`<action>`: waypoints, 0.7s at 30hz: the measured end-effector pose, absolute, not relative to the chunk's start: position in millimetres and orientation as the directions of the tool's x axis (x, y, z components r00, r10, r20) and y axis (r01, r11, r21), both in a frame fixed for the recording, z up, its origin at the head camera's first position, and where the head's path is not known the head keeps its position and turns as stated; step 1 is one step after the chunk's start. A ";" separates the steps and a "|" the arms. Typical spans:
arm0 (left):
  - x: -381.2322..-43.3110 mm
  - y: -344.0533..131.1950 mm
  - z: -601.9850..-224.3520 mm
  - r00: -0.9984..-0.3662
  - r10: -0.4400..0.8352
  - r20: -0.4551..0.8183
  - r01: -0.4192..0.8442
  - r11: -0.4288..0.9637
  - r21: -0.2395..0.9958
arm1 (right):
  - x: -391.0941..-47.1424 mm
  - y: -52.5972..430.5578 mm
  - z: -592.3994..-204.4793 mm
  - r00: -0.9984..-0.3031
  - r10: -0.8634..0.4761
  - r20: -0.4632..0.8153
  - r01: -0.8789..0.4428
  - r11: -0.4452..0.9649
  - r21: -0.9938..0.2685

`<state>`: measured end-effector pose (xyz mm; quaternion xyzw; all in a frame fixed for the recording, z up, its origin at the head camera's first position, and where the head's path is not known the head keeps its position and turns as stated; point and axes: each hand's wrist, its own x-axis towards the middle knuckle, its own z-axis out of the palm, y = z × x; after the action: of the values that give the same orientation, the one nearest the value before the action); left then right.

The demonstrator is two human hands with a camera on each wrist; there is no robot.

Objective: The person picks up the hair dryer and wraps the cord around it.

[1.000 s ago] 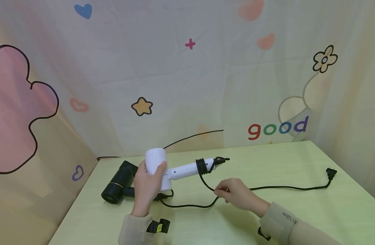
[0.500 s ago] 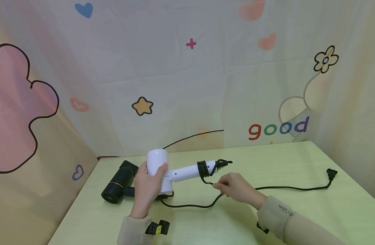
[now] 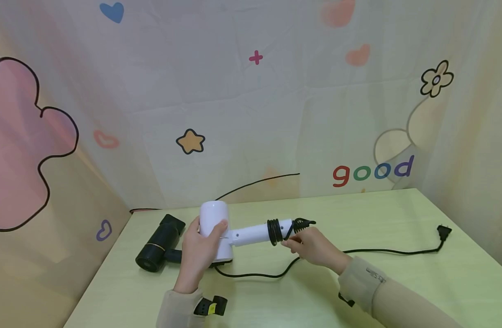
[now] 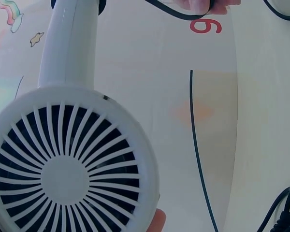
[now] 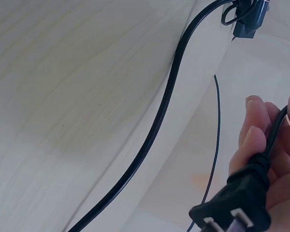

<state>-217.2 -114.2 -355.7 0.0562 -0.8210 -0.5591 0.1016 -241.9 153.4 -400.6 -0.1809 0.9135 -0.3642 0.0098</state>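
My left hand [image 3: 199, 253] grips the body of a white hair dryer [image 3: 215, 218], thumb across its side. The slatted air inlet [image 4: 65, 180] fills much of the left wrist view, with one fingertip [image 4: 157, 221] at its edge. A black cord [image 3: 274, 232] is wound in several tight turns round the handle [image 3: 253, 234], which points right. Close beside the handle's end, my right hand [image 3: 314, 248] pinches the cord's free end. From the right wrist, that hand's fingers [image 5: 251, 145] hold the cord just behind its two-pin plug [image 5: 232, 203].
A black hair dryer [image 3: 154, 250] lies on the pale green table [image 3: 251, 300] at the left. Its cord [image 3: 255, 275] runs rightward beneath my right hand to a plug [image 3: 443, 232] near the right edge. A printed curtain [image 3: 251, 100] hangs behind the table.
My right hand has moved left and up to the handle, and the loose length of cord between them has shortened. The white hair dryer has shifted slightly right and down in my left hand.
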 end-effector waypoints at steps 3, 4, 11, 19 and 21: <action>-216.8 -113.9 -355.8 -0.978 -0.189 0.091 0.016 0.368 0.930 | -241.2 151.6 -396.8 -0.953 -0.287 0.097 -0.282 0.725 -0.629; -216.7 -113.9 -355.9 -0.979 -0.184 0.087 0.013 0.369 0.929 | -241.3 151.5 -395.2 -0.956 -0.276 0.097 -0.276 0.738 -0.616; -216.8 -115.9 -357.4 -0.985 -0.146 0.091 0.029 0.382 0.924 | -246.0 158.7 -387.7 -0.934 -0.315 0.167 -0.351 0.730 -0.587; -215.8 -117.1 -358.0 -0.991 -0.097 0.089 0.044 0.394 0.918 | -249.6 170.4 -376.6 -0.850 -0.485 0.207 -0.517 0.688 -0.510; -215.3 -117.2 -358.1 -0.993 -0.082 0.087 0.048 0.396 0.917 | -250.5 171.6 -373.6 -0.845 -0.499 0.194 -0.520 0.680 -0.517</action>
<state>-215.3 -117.2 -358.1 0.0102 -0.8334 -0.5495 0.0587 -250.5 171.6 -373.6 -0.2781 0.9162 -0.2878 -0.0188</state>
